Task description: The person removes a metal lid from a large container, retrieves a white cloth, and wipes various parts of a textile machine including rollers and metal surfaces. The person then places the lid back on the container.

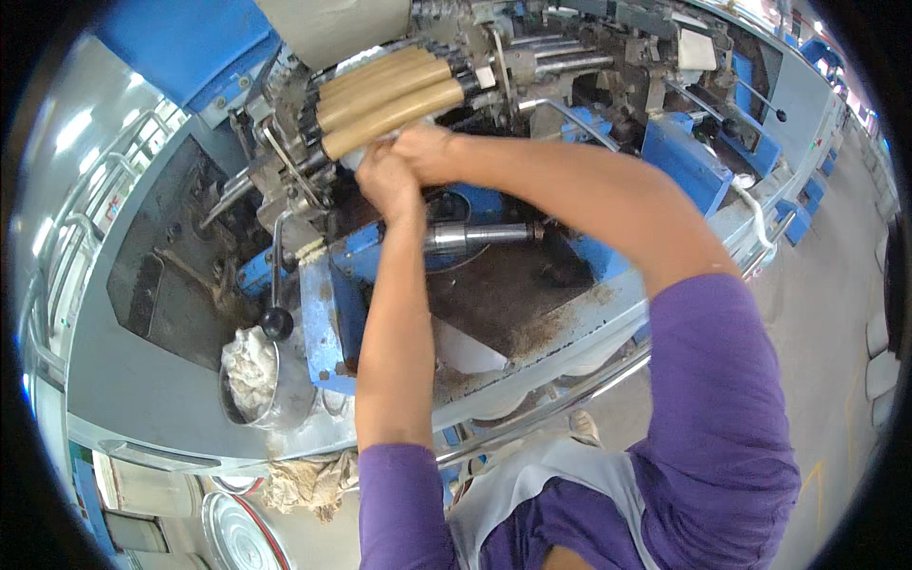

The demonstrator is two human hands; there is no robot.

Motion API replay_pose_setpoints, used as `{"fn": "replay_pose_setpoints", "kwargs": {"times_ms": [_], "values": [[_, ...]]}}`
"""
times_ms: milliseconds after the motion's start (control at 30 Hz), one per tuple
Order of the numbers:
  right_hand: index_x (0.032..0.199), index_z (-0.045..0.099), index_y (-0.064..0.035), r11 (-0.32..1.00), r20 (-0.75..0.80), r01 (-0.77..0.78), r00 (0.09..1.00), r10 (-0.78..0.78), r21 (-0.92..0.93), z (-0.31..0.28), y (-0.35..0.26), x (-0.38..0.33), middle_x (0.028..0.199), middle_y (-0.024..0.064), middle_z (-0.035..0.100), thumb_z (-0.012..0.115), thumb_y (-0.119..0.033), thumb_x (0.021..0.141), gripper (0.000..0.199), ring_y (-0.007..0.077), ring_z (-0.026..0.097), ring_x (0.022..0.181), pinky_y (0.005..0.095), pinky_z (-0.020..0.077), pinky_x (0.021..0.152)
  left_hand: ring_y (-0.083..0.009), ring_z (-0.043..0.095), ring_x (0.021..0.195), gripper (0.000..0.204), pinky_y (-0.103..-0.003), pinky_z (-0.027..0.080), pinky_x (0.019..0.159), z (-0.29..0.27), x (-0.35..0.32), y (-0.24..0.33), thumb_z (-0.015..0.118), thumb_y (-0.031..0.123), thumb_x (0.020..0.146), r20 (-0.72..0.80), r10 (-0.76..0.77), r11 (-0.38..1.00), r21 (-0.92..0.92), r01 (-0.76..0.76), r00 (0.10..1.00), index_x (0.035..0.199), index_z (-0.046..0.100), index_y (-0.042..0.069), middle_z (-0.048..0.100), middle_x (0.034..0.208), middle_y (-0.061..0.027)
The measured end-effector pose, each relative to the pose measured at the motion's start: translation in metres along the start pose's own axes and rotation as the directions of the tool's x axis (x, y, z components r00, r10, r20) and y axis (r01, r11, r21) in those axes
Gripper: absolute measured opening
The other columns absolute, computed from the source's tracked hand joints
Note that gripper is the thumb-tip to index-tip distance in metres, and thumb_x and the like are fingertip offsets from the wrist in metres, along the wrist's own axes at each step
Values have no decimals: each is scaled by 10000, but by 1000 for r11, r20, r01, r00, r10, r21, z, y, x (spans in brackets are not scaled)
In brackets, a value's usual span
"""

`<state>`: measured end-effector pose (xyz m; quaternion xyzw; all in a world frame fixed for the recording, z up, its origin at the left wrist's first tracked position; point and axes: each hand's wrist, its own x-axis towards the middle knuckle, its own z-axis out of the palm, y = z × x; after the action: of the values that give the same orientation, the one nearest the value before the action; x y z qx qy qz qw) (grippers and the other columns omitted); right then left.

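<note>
Purple sleeves (722, 399) lowest in view. Above, left hand (388, 180) and right hand (425, 152) pressed together beneath long tan cylindrical rollers (389, 95), fingers curled shut on a small white tuft (353, 157) just under the lowest roller. Steel shaft (480, 234) beneath.

A pale grey concrete floor (836, 313) lay at three o'clock; a round ribbed metal lid (237, 537) and crumpled beige rags (304, 480) sat at seven o'clock.
</note>
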<state>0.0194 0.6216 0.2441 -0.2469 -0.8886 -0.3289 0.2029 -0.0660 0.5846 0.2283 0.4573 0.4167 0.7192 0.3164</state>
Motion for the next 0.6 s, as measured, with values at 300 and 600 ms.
{"fn": "replay_pose_setpoints", "kwargs": {"times_ms": [300,600], "values": [[696,654,-129,976,263,-39,960,95,-213,-17,4,-35,682,61,637,600,-252,748,145,225,648,682,371,514,570,-349,612,839,309,-400,448,760,17,2,-17,444,125,817,175,28,1000,-3,-28,984,913,653,-81,657,903,-266],[720,705,-208,889,489,-24,828,275,-458,-39,6,-73,765,-9,688,595,-235,772,125,179,661,704,368,530,532,-203,598,893,341,-328,458,782,55,-3,-24,520,231,890,561,-115,988,-22,153,820,1031,642,-55,651,991,-133]]}}
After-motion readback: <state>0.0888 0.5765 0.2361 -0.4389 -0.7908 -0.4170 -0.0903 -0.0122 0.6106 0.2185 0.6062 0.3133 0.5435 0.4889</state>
